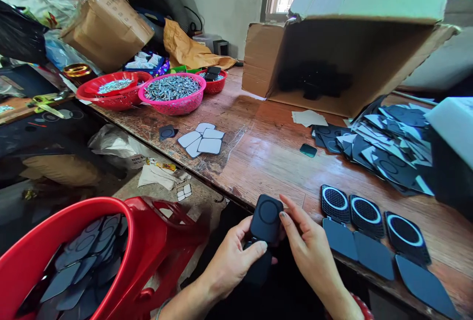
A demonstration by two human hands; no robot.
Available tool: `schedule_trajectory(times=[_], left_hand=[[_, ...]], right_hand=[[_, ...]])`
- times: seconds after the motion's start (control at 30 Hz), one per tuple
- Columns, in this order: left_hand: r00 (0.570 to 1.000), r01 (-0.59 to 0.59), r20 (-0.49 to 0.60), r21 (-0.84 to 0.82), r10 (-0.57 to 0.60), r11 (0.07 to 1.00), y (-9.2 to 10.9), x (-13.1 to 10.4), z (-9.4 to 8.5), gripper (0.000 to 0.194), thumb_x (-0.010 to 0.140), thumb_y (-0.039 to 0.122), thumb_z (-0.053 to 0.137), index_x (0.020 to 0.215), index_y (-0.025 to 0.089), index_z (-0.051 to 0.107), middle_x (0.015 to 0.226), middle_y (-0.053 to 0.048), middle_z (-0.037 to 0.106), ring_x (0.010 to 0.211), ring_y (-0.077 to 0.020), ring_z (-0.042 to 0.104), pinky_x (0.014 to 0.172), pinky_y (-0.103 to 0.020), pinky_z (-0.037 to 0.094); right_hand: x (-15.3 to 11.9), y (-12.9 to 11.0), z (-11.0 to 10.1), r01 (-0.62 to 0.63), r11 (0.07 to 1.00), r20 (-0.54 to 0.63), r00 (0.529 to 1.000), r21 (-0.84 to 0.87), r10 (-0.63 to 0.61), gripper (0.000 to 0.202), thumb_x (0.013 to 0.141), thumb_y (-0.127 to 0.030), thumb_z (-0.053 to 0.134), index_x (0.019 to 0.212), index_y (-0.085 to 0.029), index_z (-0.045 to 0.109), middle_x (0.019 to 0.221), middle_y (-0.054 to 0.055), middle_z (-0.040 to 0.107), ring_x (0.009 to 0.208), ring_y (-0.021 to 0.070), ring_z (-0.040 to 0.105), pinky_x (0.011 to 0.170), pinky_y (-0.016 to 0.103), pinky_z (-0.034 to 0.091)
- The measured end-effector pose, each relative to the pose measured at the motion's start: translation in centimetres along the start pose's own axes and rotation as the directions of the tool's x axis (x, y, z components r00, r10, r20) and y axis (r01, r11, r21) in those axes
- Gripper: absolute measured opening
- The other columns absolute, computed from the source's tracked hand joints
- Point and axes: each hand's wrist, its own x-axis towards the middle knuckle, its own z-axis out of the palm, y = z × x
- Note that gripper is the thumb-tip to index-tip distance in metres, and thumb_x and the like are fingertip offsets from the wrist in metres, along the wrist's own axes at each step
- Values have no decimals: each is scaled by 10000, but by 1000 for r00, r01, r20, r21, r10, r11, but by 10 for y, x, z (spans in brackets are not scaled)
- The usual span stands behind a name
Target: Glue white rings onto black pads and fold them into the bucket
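Low in the middle, before the table edge, I hold a black hinged pad (pixel 266 219) with a ring outline on its upper panel. My left hand (pixel 236 253) grips it around the hinge, thumb lying across the lower panel. At the pad's right edge is my right hand (pixel 308 241), its thumb against the rim and index finger raised by the top corner; its other fingers are partly hidden behind. Three similar opened pads stand in a row on the table to the right, the middle pad (pixel 366 216) showing a white ring over a mesh face.
A red bin (pixel 127 211) of dark panels stands at left. Behind are a pink basket (pixel 172 108) of metal pins, red bowls (pixel 107 105), white-backed stickers (pixel 203 140) and a large carton (pixel 262 63). Loose sheets (pixel 391 147) pile at right, near a small dark green piece (pixel 308 150).
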Motion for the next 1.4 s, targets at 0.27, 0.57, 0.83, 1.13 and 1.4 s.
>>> schedule_trajectory(times=[0.27,0.57,0.83,1.13,1.4], left_hand=[[1000,13,14,-15,-13,1000,-4,6,1,511,830,325,740,1308,224,591,1254,-137,647,981,-253,686,858,-393,556],[999,32,-3,26,-32,999,-7,9,9,473,836,304,735,1272,210,578,1191,-116,662,935,-219,692,855,-370,553],[998,55,-13,24,-55,998,-6,9,11,525,786,360,780,1253,216,589,1137,-88,671,880,-183,682,798,-298,530],[980,177,-74,-107,-186,978,-16,8,-1,572,753,605,723,1047,124,627,699,-79,708,587,-167,668,595,-257,510],[978,206,12,-244,-210,948,-17,5,-10,536,698,404,830,1114,136,622,747,-80,720,621,-178,695,662,-305,549]], right_hand=[[-8,0,-3,82,992,-67,994,-92,-88,562,960,-403,421,1456,-140,400,1085,143,715,663,177,664,601,321,618],[-13,10,-9,-22,999,-16,1000,24,22,537,931,-435,517,1416,-215,448,1289,148,629,1086,277,663,732,372,641],[-12,16,-7,7,999,-27,1000,37,-6,528,883,-382,594,1377,-229,488,1180,108,688,970,238,697,765,368,628],[-13,25,-2,151,983,44,988,-100,-147,495,886,-400,585,1350,-242,516,1148,85,720,972,235,709,762,333,606],[-15,18,2,105,990,34,994,-97,-102,398,881,-438,588,1218,-227,588,1103,89,719,954,235,697,800,349,580]])
